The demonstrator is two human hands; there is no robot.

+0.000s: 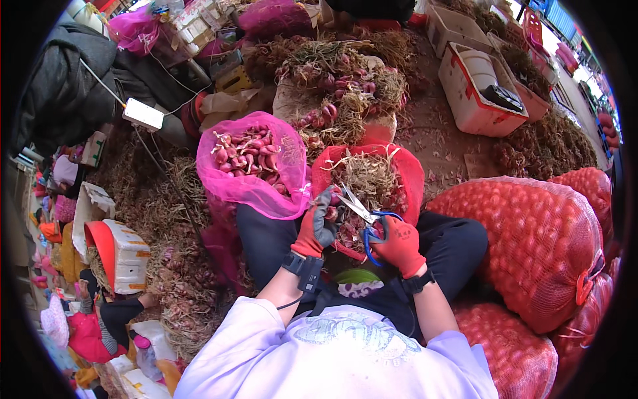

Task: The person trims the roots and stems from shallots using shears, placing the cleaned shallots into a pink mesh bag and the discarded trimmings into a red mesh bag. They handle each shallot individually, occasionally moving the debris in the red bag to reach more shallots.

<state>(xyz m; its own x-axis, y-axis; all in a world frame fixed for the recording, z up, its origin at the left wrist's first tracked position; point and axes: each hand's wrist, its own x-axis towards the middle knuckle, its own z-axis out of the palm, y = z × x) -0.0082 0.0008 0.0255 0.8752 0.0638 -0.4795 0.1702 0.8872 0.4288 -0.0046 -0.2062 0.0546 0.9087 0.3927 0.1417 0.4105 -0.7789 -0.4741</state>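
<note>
My right hand (401, 245), in a red glove, grips scissors (357, 207) by their blue handles. The scissor blades are parted and point up and left toward my other hand. In a red and grey glove, my left hand (315, 227) is closed around a shallot (335, 197) close to the blade tips. Both hands are over a red mesh bag (415, 174) between my legs, with dry stalks and roots (365, 174) and some shallots in it. To its left stands an open pink mesh bag (212, 185) full of trimmed shallots (249, 156).
A pile of shallots with dry stalks (345, 76) lies ahead. Full red mesh sacks (525, 233) crowd my right side. White foam boxes (482, 113) stand at the far right. More dried bunches (179, 266) cover the ground at left, where other people sit.
</note>
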